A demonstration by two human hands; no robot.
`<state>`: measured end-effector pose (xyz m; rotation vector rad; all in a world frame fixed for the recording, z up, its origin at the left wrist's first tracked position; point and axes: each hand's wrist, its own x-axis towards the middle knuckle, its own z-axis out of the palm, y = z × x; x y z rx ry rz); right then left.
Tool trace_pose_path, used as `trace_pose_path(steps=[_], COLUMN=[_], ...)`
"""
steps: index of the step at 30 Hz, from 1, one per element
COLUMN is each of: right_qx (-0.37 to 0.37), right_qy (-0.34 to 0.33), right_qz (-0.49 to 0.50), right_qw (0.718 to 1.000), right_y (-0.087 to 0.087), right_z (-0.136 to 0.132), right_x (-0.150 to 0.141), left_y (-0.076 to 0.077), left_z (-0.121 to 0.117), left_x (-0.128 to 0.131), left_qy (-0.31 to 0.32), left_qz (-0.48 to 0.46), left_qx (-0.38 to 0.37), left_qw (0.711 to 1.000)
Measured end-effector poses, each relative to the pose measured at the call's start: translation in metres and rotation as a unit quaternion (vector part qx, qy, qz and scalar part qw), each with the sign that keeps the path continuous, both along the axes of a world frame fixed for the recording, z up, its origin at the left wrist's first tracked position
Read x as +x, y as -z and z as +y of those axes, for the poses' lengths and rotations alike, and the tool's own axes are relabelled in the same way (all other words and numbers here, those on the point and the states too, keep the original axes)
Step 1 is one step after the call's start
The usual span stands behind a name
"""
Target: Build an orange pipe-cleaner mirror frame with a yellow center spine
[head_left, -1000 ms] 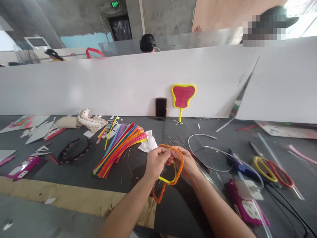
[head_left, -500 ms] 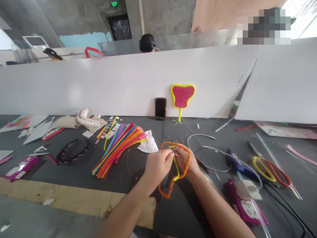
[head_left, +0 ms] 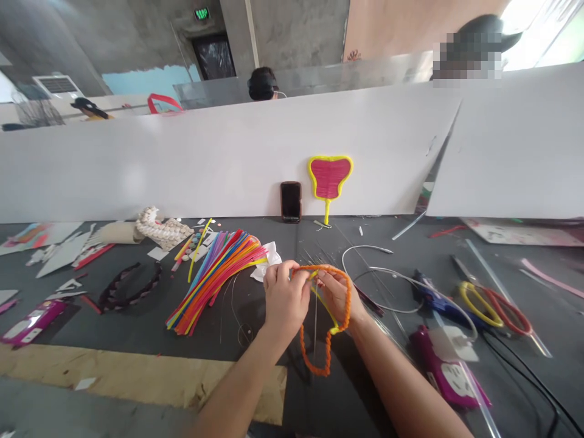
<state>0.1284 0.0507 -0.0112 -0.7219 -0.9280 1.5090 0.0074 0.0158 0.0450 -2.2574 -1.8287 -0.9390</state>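
Observation:
An orange twisted pipe-cleaner loop (head_left: 349, 298) hangs between my hands above the dark table. A yellow pipe cleaner (head_left: 325, 302) runs across its inside and is wrapped round the orange at the lower right. My left hand (head_left: 285, 298) is closed, pinching the top left of the loop and the yellow end. With its fingertips meeting the left ones, my right hand (head_left: 340, 295) grips the yellow pipe cleaner near the loop's top. What lies exactly between the fingertips is hidden. To the left lies a bundle of coloured pipe cleaners (head_left: 214, 280).
Scissors (head_left: 483, 304), a blue glue gun (head_left: 438, 298) and a purple power strip (head_left: 449, 368) lie at right. A dark braided headband (head_left: 130, 289) is at left. A phone (head_left: 291, 202) and a red-and-yellow fan (head_left: 329, 177) lean on the white partition (head_left: 219, 164).
The orange loop has turned and hangs more upright, its lower part shifting right. My left fingers have moved from the yellow strand up onto the loop's top left. The view has shifted slightly.

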Motion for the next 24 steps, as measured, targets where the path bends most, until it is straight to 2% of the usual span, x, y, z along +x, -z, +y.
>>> trace_pose_path(steps=[5,8,10,13,15,16,19,20,21,22,24], right_qx=[0.018,0.016,0.016,0.007,-0.012,-0.023,-0.04,-0.041,-0.042,-0.042,-0.041], right_qy=[0.049,0.074,0.081,0.085,0.082,0.08,0.076,0.075,0.071,0.065,0.045], right_qz=[-0.038,-0.046,-0.039,-0.033,-0.027,-0.023,-0.007,-0.001,0.005,0.013,0.031], right_qw=[0.998,0.996,0.996,0.996,0.996,0.996,0.996,0.996,0.997,0.997,0.998], right_y=[0.007,0.013,0.014,0.011,0.007,0.005,0.0,-0.001,-0.002,-0.003,-0.004], right_z=[0.007,0.013,0.014,0.013,0.012,0.011,0.012,0.013,0.013,0.013,0.012], right_x=[0.003,0.005,0.006,0.006,0.006,0.006,0.007,0.007,0.007,0.007,0.006], left_y=[-0.008,-0.017,-0.022,-0.026,-0.028,-0.028,-0.033,-0.036,-0.04,-0.044,-0.052], left_z=[0.0,-0.005,-0.011,-0.021,-0.027,-0.03,-0.036,-0.037,-0.038,-0.039,-0.037], left_x=[-0.001,-0.001,0.0,0.002,0.003,0.004,0.001,-0.001,-0.005,-0.011,-0.025], left_qy=[0.011,0.06,0.097,0.118,0.135,0.147,0.202,0.22,0.239,0.247,0.279], left_qz=[-0.034,-0.061,-0.081,-0.163,-0.257,-0.314,-0.471,-0.493,-0.495,-0.476,-0.365], left_qx=[0.008,-0.011,-0.048,-0.176,-0.28,-0.319,-0.44,-0.461,-0.467,-0.442,-0.392], left_qw=[0.999,0.996,0.991,0.964,0.915,0.882,0.738,0.705,0.693,0.719,0.797])
